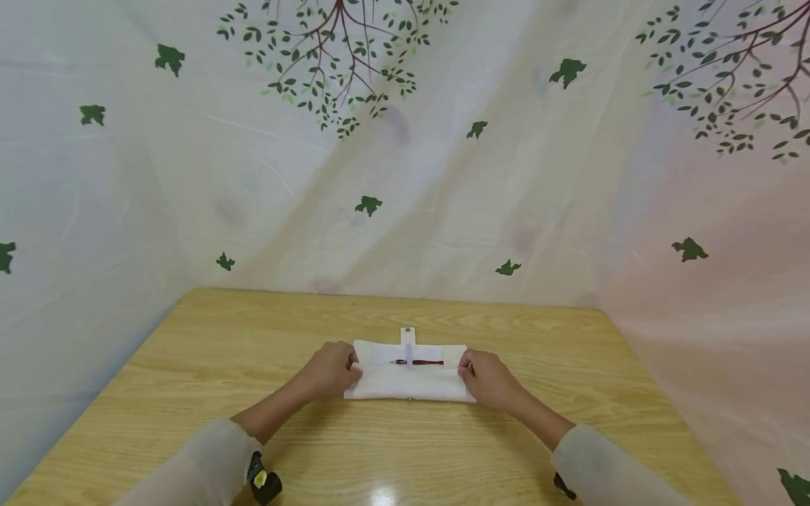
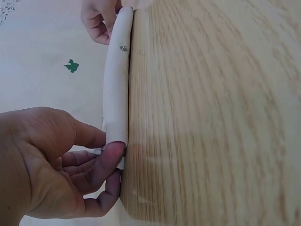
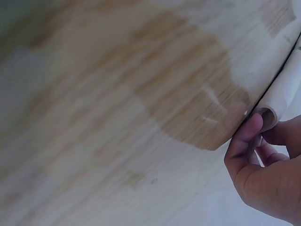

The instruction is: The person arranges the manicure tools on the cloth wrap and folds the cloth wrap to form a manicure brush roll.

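A white folding pouch (image 1: 408,385) lies on the table with its upper part spread back and its near edge folded over. A thin dark-red item (image 1: 424,362) shows inside it, partly covered; its kind I cannot tell. From the far edge sticks out a small strap (image 1: 408,336) with a metal snap. My left hand (image 1: 333,369) pinches the left end of the pouch, and my right hand (image 1: 490,379) grips the right end. In the left wrist view the near fold looks like a rounded roll with a snap stud (image 2: 123,48). The right wrist view shows thumb and fingers at the roll's hollow end (image 3: 268,117).
The wood-grain table (image 1: 209,351) stretches out around the pouch. Behind it and at both sides hangs a pale cloth (image 1: 285,211) printed with leaves and branches. A black wrist device (image 1: 264,480) sits at the left sleeve.
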